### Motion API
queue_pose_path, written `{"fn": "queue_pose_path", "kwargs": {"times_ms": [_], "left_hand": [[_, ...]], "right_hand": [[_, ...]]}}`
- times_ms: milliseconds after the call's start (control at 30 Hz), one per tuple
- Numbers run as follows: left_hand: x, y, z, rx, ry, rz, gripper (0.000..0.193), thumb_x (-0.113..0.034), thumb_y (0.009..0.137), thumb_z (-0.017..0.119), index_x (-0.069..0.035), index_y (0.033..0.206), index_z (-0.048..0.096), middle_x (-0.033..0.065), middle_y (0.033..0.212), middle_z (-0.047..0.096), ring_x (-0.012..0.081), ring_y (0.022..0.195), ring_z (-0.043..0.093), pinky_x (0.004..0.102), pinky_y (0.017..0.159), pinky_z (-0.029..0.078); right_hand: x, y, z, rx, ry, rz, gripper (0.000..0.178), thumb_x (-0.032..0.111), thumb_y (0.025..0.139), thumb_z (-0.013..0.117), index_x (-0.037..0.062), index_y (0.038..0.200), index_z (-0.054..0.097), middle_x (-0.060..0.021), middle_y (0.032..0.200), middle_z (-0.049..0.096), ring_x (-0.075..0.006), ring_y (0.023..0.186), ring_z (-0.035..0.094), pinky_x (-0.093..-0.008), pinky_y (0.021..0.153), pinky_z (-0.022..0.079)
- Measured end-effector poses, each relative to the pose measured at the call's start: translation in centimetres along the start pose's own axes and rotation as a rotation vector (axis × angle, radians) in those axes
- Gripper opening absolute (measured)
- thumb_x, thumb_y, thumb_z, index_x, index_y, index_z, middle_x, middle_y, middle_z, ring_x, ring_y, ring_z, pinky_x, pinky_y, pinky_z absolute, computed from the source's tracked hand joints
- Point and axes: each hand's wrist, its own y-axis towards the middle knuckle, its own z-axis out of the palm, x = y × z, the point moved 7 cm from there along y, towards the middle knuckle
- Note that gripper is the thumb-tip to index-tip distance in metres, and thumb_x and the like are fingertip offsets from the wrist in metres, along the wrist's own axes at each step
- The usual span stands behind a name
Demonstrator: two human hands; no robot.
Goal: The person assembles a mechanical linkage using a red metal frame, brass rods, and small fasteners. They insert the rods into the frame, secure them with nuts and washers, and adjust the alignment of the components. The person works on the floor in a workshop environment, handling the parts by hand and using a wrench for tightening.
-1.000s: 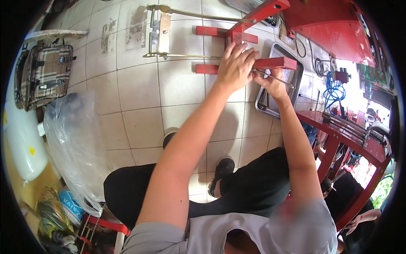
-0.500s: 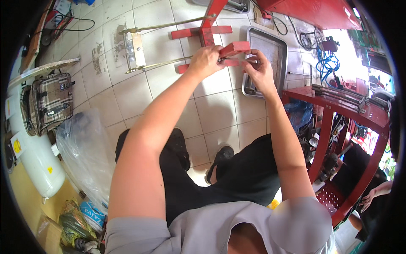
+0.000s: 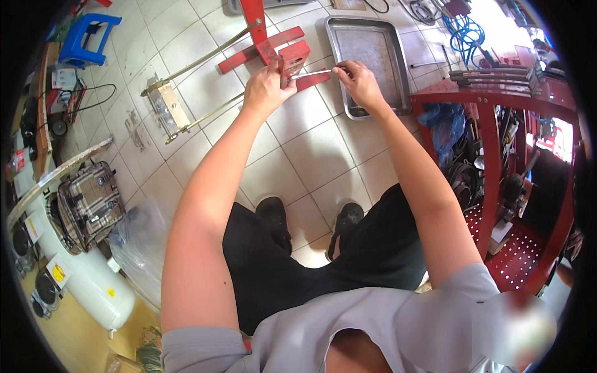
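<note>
Pale square tiles make up the floor (image 3: 292, 155), which carries everything in view. Against its right side stands a red metal rack (image 3: 497, 124) with perforated lower shelves, rods lying along its top and dark parts crowded inside. At the lower left a white cylindrical tank (image 3: 87, 283) lies beside a plaid bag (image 3: 87, 205), with a clear plastic bag (image 3: 140, 248) near them. A blue plastic stool (image 3: 87, 37) sits at the upper left. On the tiles ahead of the person's black shoes lies a red-painted steel frame (image 3: 264, 43), its crossbars running left and right, and from it two thin brass-coloured rods (image 3: 199, 56) stretch leftward to a small rectangular metal block (image 3: 166, 109). Just to the right of the frame rests a shallow grey metal tray (image 3: 373, 53).

The left hand (image 3: 264, 90) is clamped on the frame where a red block (image 3: 293, 59) with a hole stands up, fingers curled tight round the metal. The right hand (image 3: 357, 84), over the tray's near left edge, pinches the end of a slim silvery rod (image 3: 314, 73) between thumb and fingers; the rod runs level from that hand to the red block, its far end touching it by the left hand
</note>
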Motion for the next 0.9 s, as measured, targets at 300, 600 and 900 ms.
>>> {"fn": "queue_pose_path", "kwargs": {"times_ms": [300,600,900], "left_hand": [[-0.2,0.0,-0.3,0.021,-0.034,-0.005,0.027,-0.023,0.072,0.07,-0.007,0.088,0.054,0.0086,0.064,0.06,0.0316,0.065,0.061,0.0427,0.061,0.051],[0.4,-0.8,-0.2,-0.025,0.0,-0.043,0.025,-0.025,0.073,0.07,-0.007,0.086,0.058,0.0126,0.071,0.063,0.0337,0.067,0.062,0.0435,0.063,0.051],[0.0,-0.3,-0.4,-0.004,0.057,-0.076,0.025,-0.028,0.071,0.07,-0.008,0.084,0.062,0.0129,0.076,0.065,0.0343,0.071,0.063,0.043,0.063,0.051]], "right_hand": [[-3.6,-3.2,12.7,0.242,-0.286,0.151,0.043,0.041,0.092,0.044,0.0043,0.112,0.035,-0.0261,0.091,0.061,-0.0419,0.087,0.061,-0.05,0.077,0.049],[4.0,-5.8,22.1,0.332,0.395,0.395,0.05,0.036,0.086,0.054,-0.0008,0.118,0.04,-0.0297,0.102,0.061,-0.041,0.098,0.059,-0.0459,0.086,0.046],[14.3,-6.5,19.4,0.18,0.904,0.247,0.034,0.033,0.084,0.059,0.0022,0.097,0.061,-0.0189,0.095,0.063,-0.035,0.094,0.06,-0.0415,0.08,0.046]]}}
